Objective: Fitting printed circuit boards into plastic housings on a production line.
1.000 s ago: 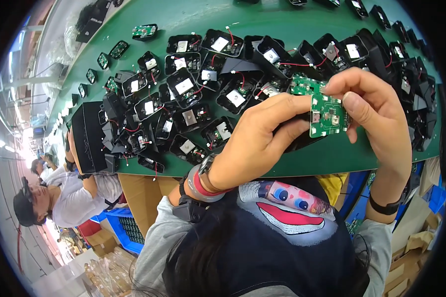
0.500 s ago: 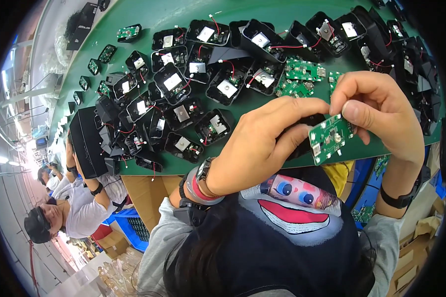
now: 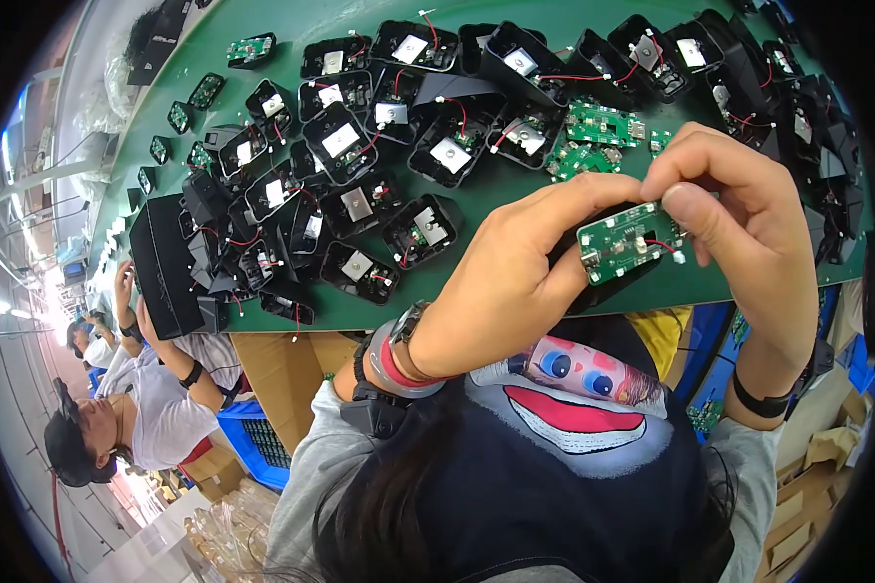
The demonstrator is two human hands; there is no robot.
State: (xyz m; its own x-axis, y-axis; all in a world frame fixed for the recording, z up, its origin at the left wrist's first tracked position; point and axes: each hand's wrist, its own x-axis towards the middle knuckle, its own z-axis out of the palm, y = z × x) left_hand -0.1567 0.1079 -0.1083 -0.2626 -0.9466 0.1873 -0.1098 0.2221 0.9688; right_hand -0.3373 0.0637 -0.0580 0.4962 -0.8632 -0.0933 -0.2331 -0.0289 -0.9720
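Above the green tabletop (image 3: 297, 19), our left hand (image 3: 510, 277) grips a black casing (image 3: 616, 291) while our right hand (image 3: 744, 209) pinches the green circuit board (image 3: 612, 243) at its mouth, ideally keeping the red lead (image 3: 660, 244) untrapped.

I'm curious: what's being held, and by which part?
A green circuit board, by its upper right corner in the right hand; left hand at its left end, grip unclear.
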